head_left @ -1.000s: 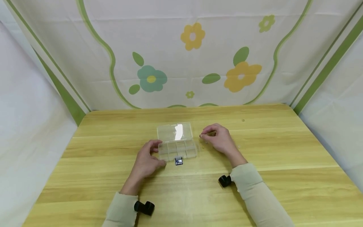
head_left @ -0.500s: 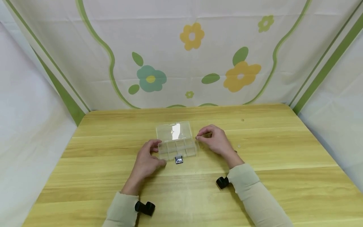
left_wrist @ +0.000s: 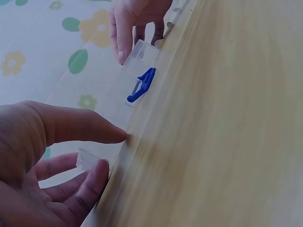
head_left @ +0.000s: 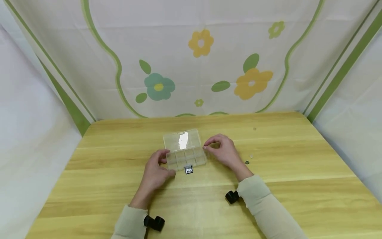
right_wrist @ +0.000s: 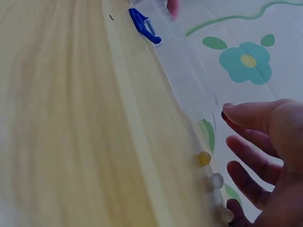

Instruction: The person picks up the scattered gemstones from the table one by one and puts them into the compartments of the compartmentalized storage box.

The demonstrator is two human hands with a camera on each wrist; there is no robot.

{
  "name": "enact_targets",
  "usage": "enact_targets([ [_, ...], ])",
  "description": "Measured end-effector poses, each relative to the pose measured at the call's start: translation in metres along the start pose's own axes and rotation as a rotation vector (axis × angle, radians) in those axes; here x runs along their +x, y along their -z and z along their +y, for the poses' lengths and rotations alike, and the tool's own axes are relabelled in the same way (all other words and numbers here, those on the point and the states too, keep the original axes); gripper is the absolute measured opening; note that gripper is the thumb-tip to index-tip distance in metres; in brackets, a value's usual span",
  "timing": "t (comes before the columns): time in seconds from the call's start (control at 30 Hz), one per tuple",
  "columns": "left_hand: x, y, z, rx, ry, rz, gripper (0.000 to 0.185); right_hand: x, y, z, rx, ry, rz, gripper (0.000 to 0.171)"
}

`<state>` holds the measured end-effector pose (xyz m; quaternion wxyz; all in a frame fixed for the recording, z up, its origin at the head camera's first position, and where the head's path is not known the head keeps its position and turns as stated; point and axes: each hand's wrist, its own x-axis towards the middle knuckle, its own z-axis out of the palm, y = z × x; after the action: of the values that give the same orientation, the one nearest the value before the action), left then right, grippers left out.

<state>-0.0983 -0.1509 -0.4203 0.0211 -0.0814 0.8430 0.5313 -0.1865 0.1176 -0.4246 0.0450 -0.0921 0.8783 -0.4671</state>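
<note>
A clear plastic compartment box (head_left: 186,158) lies mid-table with its lid (head_left: 181,139) open and leaning back. A blue latch (head_left: 188,170) sticks out from its front wall. My left hand (head_left: 155,169) holds the box's left end, thumb on the front corner and fingers behind. In the left wrist view that thumb (left_wrist: 94,130) touches the box (left_wrist: 118,106) near the latch (left_wrist: 142,85). My right hand (head_left: 223,152) is at the box's right end, fingers loosely spread and holding nothing I can see. In the right wrist view the right hand (right_wrist: 265,142) hovers beside the box (right_wrist: 184,75).
Small beads lie on the wooden table (head_left: 268,192) right of the box: an amber bead (right_wrist: 204,158) and a clear bead (right_wrist: 217,180) near my right hand, and a dark bead (head_left: 247,162) farther right. A flowered cloth backs the table.
My right hand has slid left, from a little way off on the table up to the box's right end. My left hand has stayed on the left end.
</note>
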Motion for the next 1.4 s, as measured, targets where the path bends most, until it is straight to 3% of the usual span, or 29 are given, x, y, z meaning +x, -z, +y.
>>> enact_targets([
  [0.57, 0.001, 0.002, -0.004, -0.018, -0.005, -0.003, 0.08, 0.002, -0.007, -0.003, 0.0, 0.003, -0.001, 0.006],
  [0.83, -0.001, 0.0, -0.007, -0.013, -0.025, 0.004, 0.078, 0.0, -0.012, 0.002, -0.003, 0.044, -0.005, 0.009],
  [1.2, 0.001, 0.005, -0.005, -0.032, -0.041, 0.0, 0.078, 0.005, -0.011, -0.003, -0.015, 0.075, -0.01, 0.009],
  [1.4, 0.002, 0.001, -0.005, -0.048, -0.051, -0.014, 0.078, 0.004, -0.008, 0.0, -0.023, 0.061, -0.014, 0.008],
])
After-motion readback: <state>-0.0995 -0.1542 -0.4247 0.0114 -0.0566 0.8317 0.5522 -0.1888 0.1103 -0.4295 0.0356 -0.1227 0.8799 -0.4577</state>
